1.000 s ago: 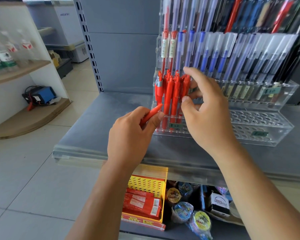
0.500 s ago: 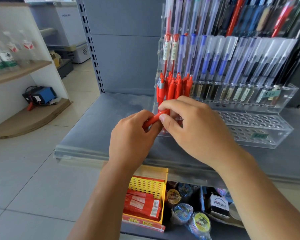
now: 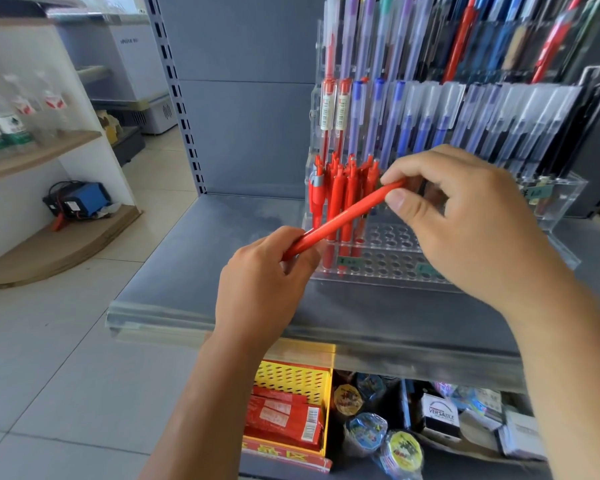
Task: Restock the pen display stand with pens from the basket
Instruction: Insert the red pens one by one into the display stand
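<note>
Grey metal shelving (image 3: 222,261) in a small shop fills the view, with pale floor tiles (image 3: 49,375) to the left and a slotted upright post (image 3: 174,98) at the far left corner of the shelf. Legible writing is scarce: a white and black box (image 3: 442,414) on the lower shelf reads "VERSATILE", two clear red-ink pens (image 3: 333,109) on the second tier carry white barcode labels, and the small green tags (image 3: 349,260) on the clear pen display stand (image 3: 395,271) are too small to read. The stand sits on the right part of the shelf, set back from the near edge and its clear price strip (image 3: 160,323), with grey surface running left to the post. Red pens (image 3: 336,195) stand upright at the left end of its front tier, and round holes (image 3: 392,237) show just to their right. A loose red pen (image 3: 343,216) slants in front of them from near left to far right. The left hand (image 3: 260,285) curls its fingers round the pen's lower end, and the right hand (image 3: 465,220) pinches its upper end between thumb and forefinger. Below the shelf a yellow perforated basket (image 3: 291,379) holds red packets (image 3: 281,417) with barcode stickers. Water bottles (image 3: 0,123) line a wooden shelf at far left.
</note>
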The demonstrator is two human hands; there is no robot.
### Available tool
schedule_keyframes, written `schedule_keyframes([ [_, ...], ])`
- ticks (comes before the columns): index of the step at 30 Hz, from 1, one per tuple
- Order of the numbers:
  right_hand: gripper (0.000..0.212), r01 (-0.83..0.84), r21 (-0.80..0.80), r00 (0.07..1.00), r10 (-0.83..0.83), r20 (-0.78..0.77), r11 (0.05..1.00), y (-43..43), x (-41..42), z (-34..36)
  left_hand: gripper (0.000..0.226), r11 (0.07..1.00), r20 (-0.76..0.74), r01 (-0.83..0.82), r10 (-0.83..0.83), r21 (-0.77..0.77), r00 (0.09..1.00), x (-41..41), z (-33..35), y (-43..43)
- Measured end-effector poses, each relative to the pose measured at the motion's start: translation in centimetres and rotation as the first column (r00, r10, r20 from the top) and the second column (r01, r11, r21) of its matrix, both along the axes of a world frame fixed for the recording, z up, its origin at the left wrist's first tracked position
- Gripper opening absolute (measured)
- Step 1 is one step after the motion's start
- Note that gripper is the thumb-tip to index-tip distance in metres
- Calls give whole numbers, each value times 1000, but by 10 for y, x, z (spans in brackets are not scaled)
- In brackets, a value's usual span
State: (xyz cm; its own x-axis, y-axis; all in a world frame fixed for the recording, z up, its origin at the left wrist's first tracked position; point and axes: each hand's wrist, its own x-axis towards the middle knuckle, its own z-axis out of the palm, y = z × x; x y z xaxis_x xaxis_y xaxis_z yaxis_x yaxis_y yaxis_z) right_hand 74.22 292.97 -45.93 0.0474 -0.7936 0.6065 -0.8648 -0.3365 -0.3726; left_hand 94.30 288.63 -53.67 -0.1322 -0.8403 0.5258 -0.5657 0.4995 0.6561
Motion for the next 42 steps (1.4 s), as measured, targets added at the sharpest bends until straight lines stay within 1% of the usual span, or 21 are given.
schedule_keyframes([
  [3,16,-6,-37,996,3,-89,999,3,7,0,21,1000,9,3,-3,-4,1000,0,1,0],
  [6,17,4,-94,984,-21,-178,996,5,17,1,22,999,15,19,-18,-28,1000,1,1,1],
  [9,18,42,-132,953,-80,-291,990,9,29,-1,23,999,20,30,-29,-45,999,1,0,0],
  [11,18,60,-124,927,-101,-361,990,9,37,-5,28,997,30,48,-46,-65,999,1,0,-1],
  [14,15,53,-81,914,-81,-398,995,7,45,-10,36,994,32,57,-55,-89,998,2,-1,-2],
  [16,15,41,-54,910,-60,-411,998,6,46,-11,37,994,29,60,-58,-95,998,2,-2,-2],
  [19,13,53,-54,911,-70,-406,997,7,42,-7,38,997,-15,55,-56,-56,998,1,-1,-1],
  [21,9,93,-90,926,-119,-357,992,7,36,-1,46,999,-40,34,-35,-20,999,0,0,0],
  [22,9,110,-113,942,-140,-306,988,7,32,2,48,1000,-43,23,-24,-13,999,0,1,0],
  [23,9,114,-132,962,-143,-234,985,7,28,4,49,1000,-42,11,-11,-9,999,0,1,0],
  [25,10,58,-150,998,-62,-26,987,7,19,6,50,1000,-37,-13,13,1,999,0,0,-1],
  [27,17,-2,-170,982,34,187,985,8,14,8,49,999,-27,-29,29,14,999,0,-1,-1],
  [30,33,-58,-196,917,129,377,979,9,11,10,48,999,-1,-40,40,27,999,0,-1,-1],
  [32,46,-75,-206,879,162,449,976,7,11,8,47,999,1,-42,42,30,999,-1,0,-1],
  [35,64,-87,-221,837,192,512,971,2,12,4,43,998,2,-54,54,30,999,-1,0,0],
  [38,75,-107,-222,803,216,555,969,-2,13,-1,29,995,10,-90,90,48,996,-1,-1,-1],
  [42,84,-120,-211,797,220,562,970,-8,17,-7,17,993,24,-108,106,56,994,-3,-1,-1],
])
